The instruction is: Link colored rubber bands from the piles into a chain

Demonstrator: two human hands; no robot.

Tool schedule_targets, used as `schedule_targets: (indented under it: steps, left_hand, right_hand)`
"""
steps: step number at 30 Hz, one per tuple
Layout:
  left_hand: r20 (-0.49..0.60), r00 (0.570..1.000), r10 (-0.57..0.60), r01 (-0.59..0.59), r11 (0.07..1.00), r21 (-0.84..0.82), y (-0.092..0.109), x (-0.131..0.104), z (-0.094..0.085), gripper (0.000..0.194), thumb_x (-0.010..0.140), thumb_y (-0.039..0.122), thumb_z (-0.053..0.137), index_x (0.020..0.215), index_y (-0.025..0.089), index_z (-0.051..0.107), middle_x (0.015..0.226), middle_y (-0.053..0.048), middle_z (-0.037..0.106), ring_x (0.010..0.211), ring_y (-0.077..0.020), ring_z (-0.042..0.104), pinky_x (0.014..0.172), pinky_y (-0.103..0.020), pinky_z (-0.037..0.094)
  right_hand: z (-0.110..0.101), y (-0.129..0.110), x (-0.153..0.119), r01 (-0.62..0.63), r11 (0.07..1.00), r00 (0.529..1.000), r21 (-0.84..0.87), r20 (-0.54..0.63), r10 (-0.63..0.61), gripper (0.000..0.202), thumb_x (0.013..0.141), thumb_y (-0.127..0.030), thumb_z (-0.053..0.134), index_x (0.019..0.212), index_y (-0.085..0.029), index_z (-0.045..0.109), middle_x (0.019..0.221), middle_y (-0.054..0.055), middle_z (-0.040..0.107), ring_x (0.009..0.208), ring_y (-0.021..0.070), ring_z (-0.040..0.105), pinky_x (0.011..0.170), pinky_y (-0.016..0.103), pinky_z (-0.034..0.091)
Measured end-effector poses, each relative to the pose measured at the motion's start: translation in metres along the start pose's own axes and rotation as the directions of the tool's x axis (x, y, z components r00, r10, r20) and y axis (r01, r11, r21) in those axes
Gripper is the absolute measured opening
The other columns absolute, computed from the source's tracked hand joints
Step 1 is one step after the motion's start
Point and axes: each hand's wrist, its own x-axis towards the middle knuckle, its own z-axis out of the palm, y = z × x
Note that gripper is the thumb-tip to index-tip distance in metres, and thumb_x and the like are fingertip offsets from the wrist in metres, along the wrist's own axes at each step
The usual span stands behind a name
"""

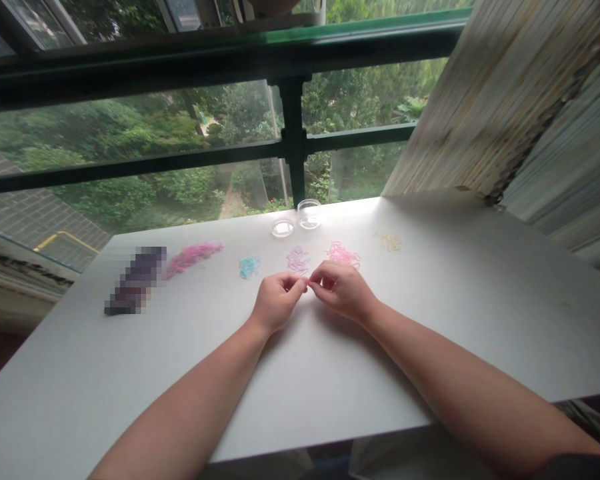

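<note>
While near loops [343,252], right hand [343,288] (bare).

Pixelation obscures the dark object [137,280] at the table's left. Anything between the fingertips [305,288] is too small to identify. Both forearms [180,400] are cropped.

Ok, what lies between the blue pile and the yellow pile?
A lilac pile and a pink pile, the pink one partly hidden by the right hand, as the head view shows.
</note>
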Motion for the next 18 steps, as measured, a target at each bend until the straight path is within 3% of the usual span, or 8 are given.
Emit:
schedule_targets:
  steps: [6,11,18]
  left_hand:
    - [-0.018,1.0,-0.018,0.018,1.0,-0.001,-0.0003,0.0006,0.0,0.026,0.074,0.037,0.06,0.064,0.014,0.062,0.061,0.0,0.059,0.056,-0.011,0.051,0.055,-0.022,0.04]
    - [0.026,0.999,0.019,-0.019,1.0,0.004,-0.0004,-0.0006,-0.0005,0.023,0.077,0.035,0.056,0.066,0.014,0.057,0.06,0.002,0.053,0.055,-0.0087,0.045,0.053,-0.02,0.037]
    - [0.086,0.996,0.027,-0.026,1.0,-0.017,-0.0014,-0.0013,-0.0005,0.022,0.08,0.034,0.052,0.068,0.016,0.049,0.058,0.005,0.044,0.05,-0.007,0.036,0.05,-0.019,0.032]
  right_hand:
    - [-0.0007,-0.0025,-0.0004,0.039,0.999,0.999,-0.008,0.025,-0.039,0.01,0.073,-0.012,0.055,0.065,-0.018,0.056,0.065,0.0,0.053,0.057,0.0105,0.048,0.054,0.022,0.038]
    - [-0.001,-0.0036,-0.0011,0.056,0.991,0.997,0.123,0.049,-0.063,0.012,0.07,-0.007,0.052,0.068,-0.018,0.055,0.068,0.0,0.051,0.061,0.0109,0.049,0.057,0.022,0.039]
    - [0.0001,-0.0023,-0.0015,-0.012,0.958,0.999,0.287,0.044,0.0,0.011,0.071,-0.008,0.05,0.069,-0.018,0.052,0.068,0.0,0.05,0.062,0.011,0.048,0.059,0.024,0.041]
